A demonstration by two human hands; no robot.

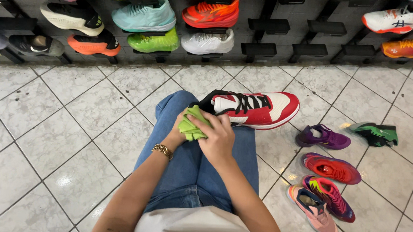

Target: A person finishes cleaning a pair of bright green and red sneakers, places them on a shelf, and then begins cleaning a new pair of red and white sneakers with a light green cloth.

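Sitting over a lap in blue denim jeans (183, 167), the person has both hands meeting at the knees. The left hand (179, 131), a gold chain bracelet (163, 151) at its wrist, is mostly hidden behind the crumpled lime-green cloth (192, 124), so I cannot tell how its fingers are set, only that it touches the cloth from the left. The right hand (218, 137) curls closed around the same cloth from the right, fingers bent over the bunched fabric.

Just beyond the hands, touching the cloth at its heel end, lies the red-and-white lace-up sneaker (255, 109) (black laces, black collar, white sole edge), resting on the far thigh with its toe pointing right.

On the pale marble-patterned floor tiles (45, 134) to the right lie a pink shoe (313, 210), a multicoloured shoe (329, 197), a red shoe (331, 168), a purple shoe (322, 137) and a green-and-black shoe (375, 134).

Farthest off, a dark wall rack (271, 26) carries more colourful sneakers.
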